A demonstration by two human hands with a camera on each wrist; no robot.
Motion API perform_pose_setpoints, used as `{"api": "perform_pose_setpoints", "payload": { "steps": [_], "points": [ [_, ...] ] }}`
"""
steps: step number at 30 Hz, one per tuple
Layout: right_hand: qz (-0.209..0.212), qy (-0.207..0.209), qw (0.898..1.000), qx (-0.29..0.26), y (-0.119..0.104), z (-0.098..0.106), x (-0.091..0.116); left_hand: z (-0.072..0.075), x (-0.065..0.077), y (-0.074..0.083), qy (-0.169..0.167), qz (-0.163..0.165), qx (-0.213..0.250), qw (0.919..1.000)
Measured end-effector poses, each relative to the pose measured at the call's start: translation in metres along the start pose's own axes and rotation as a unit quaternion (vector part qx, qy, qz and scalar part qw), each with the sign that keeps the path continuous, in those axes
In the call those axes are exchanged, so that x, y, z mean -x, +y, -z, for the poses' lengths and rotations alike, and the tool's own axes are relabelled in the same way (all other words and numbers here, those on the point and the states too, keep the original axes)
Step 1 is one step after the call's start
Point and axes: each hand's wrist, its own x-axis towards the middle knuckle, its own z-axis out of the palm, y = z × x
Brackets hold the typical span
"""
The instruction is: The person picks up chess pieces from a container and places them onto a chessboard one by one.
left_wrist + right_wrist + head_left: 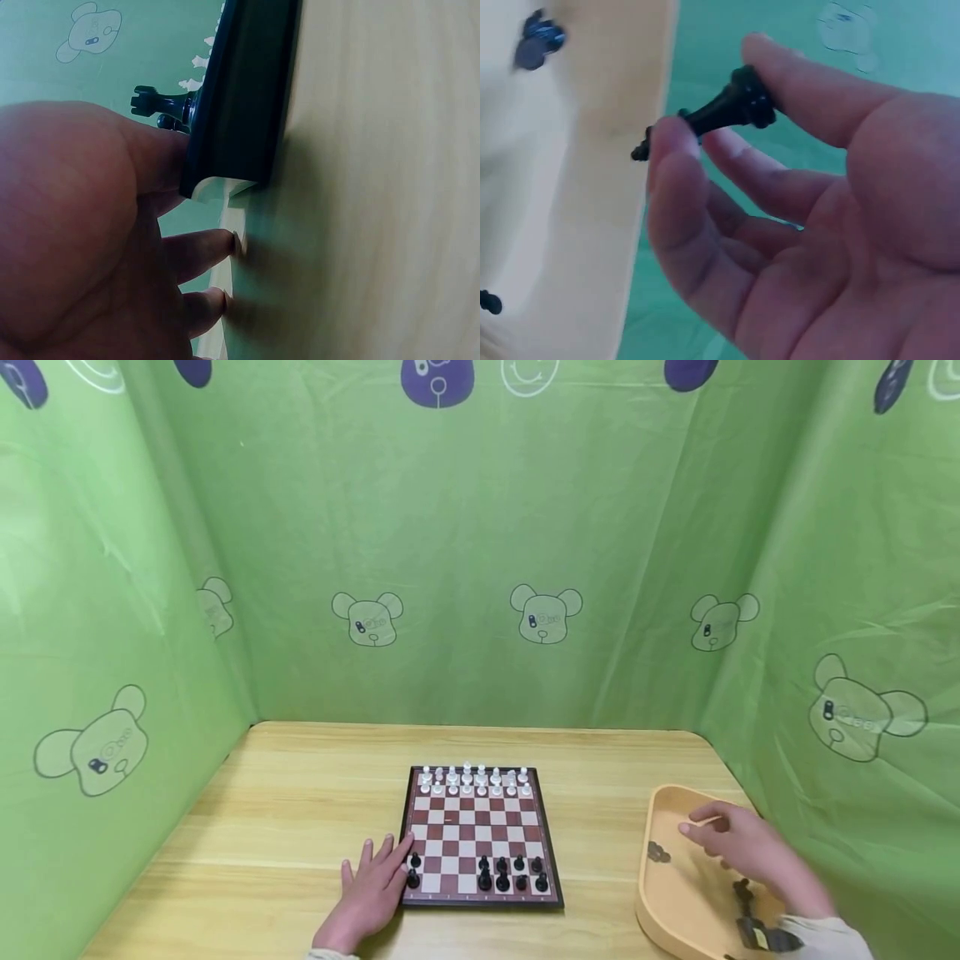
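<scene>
My right hand (750, 852) is over the tan tray (643, 893) at the right. In the right wrist view its thumb and fingertips pinch a tall black chess piece (724, 109), tilted with its base toward the thumb. My left hand (371, 885) lies at the near left side of the chessboard (450, 852), fingers spread; the index fingertip touches the frame, and other fingertips touch the table in the left wrist view. A black rook (161, 103) stands close by that hand. Several black pieces (502, 882) fill the board's near right; white pieces (467, 779) line its far side in two rows.
More black pieces (658, 852) lie in the tray, some also seen in the right wrist view, such as a small dark piece (490, 302). The wooden table (300, 793) is enclosed by green curtains (480, 527) printed with bear heads.
</scene>
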Motion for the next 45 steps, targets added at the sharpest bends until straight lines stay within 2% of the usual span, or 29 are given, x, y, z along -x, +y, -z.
{"api": "perform_pose_setpoints", "payload": {
  "steps": [2,8,19,24,29,34,45],
  "points": [
    [0.012,0.017,1.0,-0.019,-0.005,0.001,0.008,0.0,0.0,0.0,0.0,0.001,0.0,1.0],
    [0.088,0.073,0.992,-0.056,-0.024,-0.001,0.026,-0.001,0.001,0.0,0.0,0.002,0.001,1.0],
    [0.179,0.154,0.964,-0.119,-0.064,-0.012,0.036,-0.001,0.001,-0.001,0.001,0.001,0.0,1.0],
    [0.189,0.145,0.958,-0.159,-0.078,-0.024,0.036,-0.001,0.001,-0.001,0.001,0.001,-0.001,1.0],
    [0.178,0.124,0.96,-0.179,-0.095,-0.034,0.04,0.0,0.0,-0.002,0.0,0.004,-0.001,1.0],
    [0.185,0.113,0.958,-0.19,-0.11,-0.04,0.043,0.001,0.0,-0.002,-0.001,0.003,-0.001,1.0],
    [0.229,0.136,0.945,-0.19,-0.132,-0.048,0.048,0.0,0.001,0.001,-0.003,0.002,-0.002,1.0]
  ]
}}
